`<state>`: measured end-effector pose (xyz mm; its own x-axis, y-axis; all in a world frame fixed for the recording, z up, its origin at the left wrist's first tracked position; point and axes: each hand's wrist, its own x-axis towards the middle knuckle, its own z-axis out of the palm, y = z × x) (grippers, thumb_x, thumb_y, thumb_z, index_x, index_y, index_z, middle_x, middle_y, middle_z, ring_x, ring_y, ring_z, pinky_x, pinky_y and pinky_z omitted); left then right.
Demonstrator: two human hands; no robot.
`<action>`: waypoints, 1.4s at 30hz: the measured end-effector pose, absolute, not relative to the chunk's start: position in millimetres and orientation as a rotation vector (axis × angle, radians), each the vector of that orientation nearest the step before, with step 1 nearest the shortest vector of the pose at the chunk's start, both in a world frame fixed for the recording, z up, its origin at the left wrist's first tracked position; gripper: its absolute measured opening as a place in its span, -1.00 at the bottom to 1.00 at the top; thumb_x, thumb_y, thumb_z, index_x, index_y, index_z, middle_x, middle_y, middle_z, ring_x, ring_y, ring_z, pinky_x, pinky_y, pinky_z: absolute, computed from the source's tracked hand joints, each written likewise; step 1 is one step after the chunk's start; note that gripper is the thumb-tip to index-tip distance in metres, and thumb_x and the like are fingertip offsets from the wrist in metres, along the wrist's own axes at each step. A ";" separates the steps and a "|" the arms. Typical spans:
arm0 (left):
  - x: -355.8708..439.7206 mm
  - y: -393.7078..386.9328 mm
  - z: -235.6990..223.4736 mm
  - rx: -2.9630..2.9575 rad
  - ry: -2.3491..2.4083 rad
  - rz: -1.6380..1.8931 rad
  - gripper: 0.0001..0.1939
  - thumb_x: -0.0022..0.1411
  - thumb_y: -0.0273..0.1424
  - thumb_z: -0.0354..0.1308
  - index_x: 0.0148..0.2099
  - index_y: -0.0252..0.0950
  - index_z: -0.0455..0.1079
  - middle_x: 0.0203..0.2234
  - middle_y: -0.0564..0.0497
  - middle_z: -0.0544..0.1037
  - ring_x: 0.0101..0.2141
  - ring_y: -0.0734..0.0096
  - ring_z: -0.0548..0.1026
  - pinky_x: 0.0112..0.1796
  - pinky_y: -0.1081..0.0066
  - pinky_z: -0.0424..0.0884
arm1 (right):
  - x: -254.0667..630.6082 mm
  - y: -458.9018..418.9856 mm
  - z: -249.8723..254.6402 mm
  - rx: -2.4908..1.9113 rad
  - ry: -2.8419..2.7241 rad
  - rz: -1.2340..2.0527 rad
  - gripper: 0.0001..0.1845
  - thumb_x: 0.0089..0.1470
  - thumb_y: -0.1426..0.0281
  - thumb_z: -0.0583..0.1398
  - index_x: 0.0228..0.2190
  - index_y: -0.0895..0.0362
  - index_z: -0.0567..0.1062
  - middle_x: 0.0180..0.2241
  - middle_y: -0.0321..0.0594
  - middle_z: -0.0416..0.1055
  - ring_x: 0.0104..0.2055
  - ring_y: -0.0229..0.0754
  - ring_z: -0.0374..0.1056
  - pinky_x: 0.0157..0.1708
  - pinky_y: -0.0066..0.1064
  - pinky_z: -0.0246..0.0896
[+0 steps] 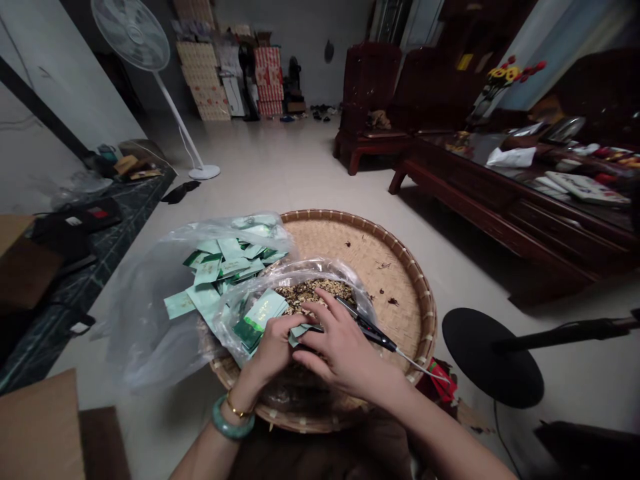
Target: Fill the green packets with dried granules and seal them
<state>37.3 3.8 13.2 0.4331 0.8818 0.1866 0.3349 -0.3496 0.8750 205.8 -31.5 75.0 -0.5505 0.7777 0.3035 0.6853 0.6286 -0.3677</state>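
Head view: small pale-green packet (303, 329), pinched by both hands.

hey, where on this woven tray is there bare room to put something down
The far right of the woven tray is bare weave, between the bag of dried bits and the rim, apart from a few crumbs. The left side is crowded: green packets in plastic, with both hands at the near edge.

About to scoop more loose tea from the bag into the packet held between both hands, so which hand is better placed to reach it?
Probably the right hand: it lies nearest the loose tea and already holds the black-handled tool. The left hand grips the green packet, steadying it.
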 end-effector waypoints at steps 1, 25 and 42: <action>37.1 4.1 12.0 1.891 1.029 0.847 -0.74 0.05 -0.57 0.05 -0.28 -0.34 0.55 -0.40 0.02 0.61 -0.38 0.35 0.50 -0.33 0.47 0.35 | 204.8 -30.4 73.9 -1.181 -2.404 0.299 -0.77 0.15 0.25 0.16 -0.31 0.12 0.57 0.07 -0.03 0.27 0.29 0.14 -0.09 0.18 0.09 0.01; 54.0 -3.4 18.9 1.380 1.175 0.978 -0.66 0.08 -0.14 0.19 -0.44 -0.35 0.50 -0.60 0.07 0.48 -0.51 0.43 0.40 -0.45 0.49 0.34 | 222.1 3.1 34.9 -1.319 -1.612 1.130 -0.86 -0.06 0.34 0.30 -0.43 0.16 0.60 -0.47 -0.24 0.54 -0.45 -0.23 0.38 -0.47 -0.47 0.20; 57.3 -4.5 5.7 0.778 1.011 0.742 -0.48 -0.23 -0.24 0.46 -0.23 -0.42 0.47 -0.42 -0.09 0.62 -0.42 0.24 0.59 -0.37 0.37 0.48 | 251.5 -0.6 7.1 -1.451 -1.653 0.803 -0.68 0.09 0.27 0.19 -0.13 0.14 0.50 -0.19 -0.10 0.51 -0.19 -0.11 0.43 -0.19 -0.25 0.35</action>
<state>57.3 -4.5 5.7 0.3464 0.8274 -0.4421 -0.1734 0.5196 0.8366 251.5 -0.6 7.1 -0.0452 0.9882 0.1463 0.4961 0.1493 -0.8553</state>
